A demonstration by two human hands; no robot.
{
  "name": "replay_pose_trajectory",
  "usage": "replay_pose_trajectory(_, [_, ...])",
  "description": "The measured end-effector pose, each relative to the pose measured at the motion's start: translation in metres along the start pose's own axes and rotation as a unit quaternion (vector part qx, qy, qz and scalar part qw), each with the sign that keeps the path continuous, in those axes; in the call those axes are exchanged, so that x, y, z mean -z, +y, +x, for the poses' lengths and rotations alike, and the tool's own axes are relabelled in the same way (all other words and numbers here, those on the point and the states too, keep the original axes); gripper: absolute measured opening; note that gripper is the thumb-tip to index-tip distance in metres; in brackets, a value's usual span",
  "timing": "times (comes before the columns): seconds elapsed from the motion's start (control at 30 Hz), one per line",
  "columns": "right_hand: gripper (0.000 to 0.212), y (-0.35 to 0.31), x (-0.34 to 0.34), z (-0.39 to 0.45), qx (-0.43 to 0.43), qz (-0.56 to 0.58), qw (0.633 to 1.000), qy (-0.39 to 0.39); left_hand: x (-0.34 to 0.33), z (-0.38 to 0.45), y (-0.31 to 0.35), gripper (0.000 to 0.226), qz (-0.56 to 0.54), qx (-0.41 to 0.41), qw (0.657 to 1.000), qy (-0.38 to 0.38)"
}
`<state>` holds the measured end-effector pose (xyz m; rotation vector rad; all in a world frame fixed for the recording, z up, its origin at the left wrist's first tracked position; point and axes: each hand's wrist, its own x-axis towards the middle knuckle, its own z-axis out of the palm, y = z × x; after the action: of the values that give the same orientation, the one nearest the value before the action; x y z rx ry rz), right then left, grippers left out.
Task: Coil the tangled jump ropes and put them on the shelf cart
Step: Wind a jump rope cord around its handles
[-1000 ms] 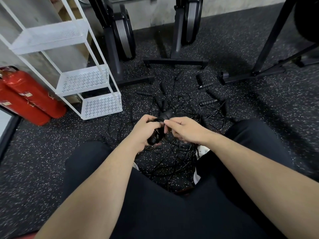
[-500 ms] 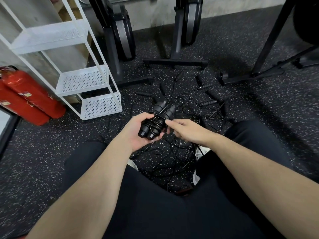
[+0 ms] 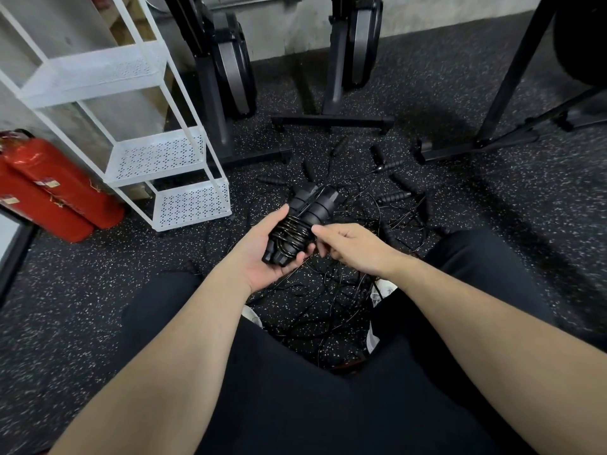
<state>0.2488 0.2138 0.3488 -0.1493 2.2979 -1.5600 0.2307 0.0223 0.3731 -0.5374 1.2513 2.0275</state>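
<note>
A coiled jump rope [image 3: 300,224], two black handles side by side with black cord wound round them, lies in my left hand [image 3: 262,254], whose fingers curl under and around it. My right hand [image 3: 348,246] is beside the bundle on its right, fingertips pinching the cord wrap. Below and beyond my hands a tangle of black ropes [image 3: 331,297] spreads over the floor, with several loose black handles [image 3: 392,196] farther out. The white shelf cart [image 3: 157,152] stands to the left with three perforated shelves, all bare.
Two red fire extinguishers [image 3: 49,192] lie left of the cart. Black exercise machine bases [image 3: 331,119] and a rack leg [image 3: 476,146] stand behind the ropes. My knees in dark trousers frame the tangle on the speckled rubber floor.
The bundle has turned in my left hand so the wound cord faces up and has risen slightly. My right hand has shifted from over the handles to the bundle's right side.
</note>
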Motion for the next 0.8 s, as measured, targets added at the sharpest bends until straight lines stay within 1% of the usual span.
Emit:
replay_pose_trajectory(0.1, [0.043, 0.004, 0.000, -0.001, 0.000, 0.016, 1.000, 0.001, 0.000, 0.000, 0.001, 0.042, -0.016, -0.007, 1.000, 0.002])
replay_pose_trajectory(0.2, [0.039, 0.005, 0.002, -0.001, -0.013, 0.012, 1.000, 0.016, 0.007, 0.002, 0.003, 0.043, -0.030, -0.018, 0.999, 0.008])
replay_pose_trajectory(0.27, [0.040, 0.005, 0.004, 0.000, -0.014, 0.025, 0.999, 0.017, 0.011, 0.004, 0.005, 0.042, -0.044, -0.033, 0.998, 0.014])
replay_pose_trajectory(0.33, [0.039, 0.005, 0.005, 0.001, 0.001, 0.036, 0.999, 0.011, 0.012, 0.004, 0.006, 0.036, -0.059, -0.053, 0.997, 0.024])
replay_pose_trajectory(0.4, [0.032, 0.005, 0.006, 0.001, 0.023, 0.027, 0.999, 0.001, 0.012, 0.004, 0.008, 0.030, -0.073, -0.073, 0.994, 0.037])
replay_pose_trajectory(0.53, [0.027, 0.005, 0.005, 0.000, 0.033, 0.024, 0.999, -0.007, 0.014, 0.006, 0.011, 0.031, -0.109, -0.087, 0.989, 0.045])
replay_pose_trajectory(0.67, [0.023, 0.004, 0.003, 0.000, 0.027, 0.034, 0.999, -0.006, 0.014, 0.006, 0.012, 0.030, -0.127, -0.090, 0.987, 0.034])
replay_pose_trajectory(0.73, [0.024, 0.003, 0.005, -0.001, 0.010, 0.064, 0.998, -0.023, 0.017, 0.008, 0.013, 0.035, -0.149, -0.094, 0.984, 0.024])
replay_pose_trajectory(0.8, [0.030, 0.003, 0.008, -0.003, -0.011, 0.098, 0.993, -0.061, 0.021, 0.009, 0.015, 0.041, -0.193, -0.095, 0.977, 0.009])
